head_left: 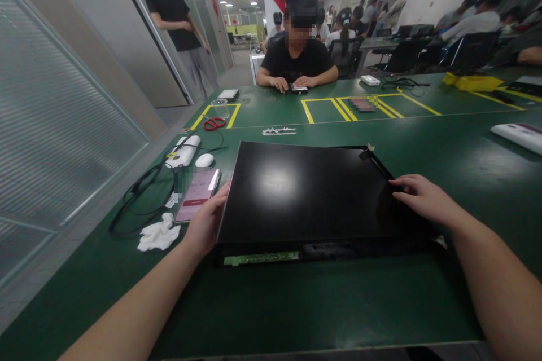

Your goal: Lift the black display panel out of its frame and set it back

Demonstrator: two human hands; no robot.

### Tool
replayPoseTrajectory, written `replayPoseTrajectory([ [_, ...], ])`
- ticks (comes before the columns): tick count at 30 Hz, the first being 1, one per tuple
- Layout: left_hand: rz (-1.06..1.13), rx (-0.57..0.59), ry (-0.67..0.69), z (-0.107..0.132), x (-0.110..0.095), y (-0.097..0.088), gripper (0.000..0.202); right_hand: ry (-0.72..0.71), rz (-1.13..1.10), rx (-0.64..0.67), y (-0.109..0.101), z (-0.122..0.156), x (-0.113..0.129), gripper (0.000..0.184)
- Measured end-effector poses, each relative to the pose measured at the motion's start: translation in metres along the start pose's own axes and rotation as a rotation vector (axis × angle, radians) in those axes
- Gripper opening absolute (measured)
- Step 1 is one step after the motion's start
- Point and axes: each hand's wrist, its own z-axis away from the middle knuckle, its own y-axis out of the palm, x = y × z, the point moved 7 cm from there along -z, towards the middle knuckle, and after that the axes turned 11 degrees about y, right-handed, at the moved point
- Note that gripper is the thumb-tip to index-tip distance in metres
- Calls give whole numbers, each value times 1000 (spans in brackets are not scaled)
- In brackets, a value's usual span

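Observation:
A glossy black LCD panel (305,197) sits tilted over a black frame (364,249) on the green table, its left side raised. A narrow green circuit board (262,258) shows along the near edge. My left hand (209,217) grips the panel's left edge, with the fingertips partly hidden beside and under it. At the right side my right hand (417,197) is closed, thumb and forefinger at the edge where panel and frame meet; which of the two it pinches is hard to tell. Small pale tabs (440,241) stick out at the frame's right corners.
Left of the panel lie a phone (198,194), crumpled tissue (158,232), a white mouse (205,160), a white power bank (183,151) and black cables (141,186). Red-handled scissors (214,123) and white strips (278,131) lie beyond. A co-worker (296,56) sits opposite.

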Motion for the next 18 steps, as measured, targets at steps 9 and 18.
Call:
replayPoseTrajectory([
  [9, -2, 84, 105, 6, -6, -1, 41, -7, -4, -5, 0, 1, 0, 35],
  [18, 11, 125, 167, 7, -6, 0, 43, 10, 1, -17, 3, -2, -5, 39],
])
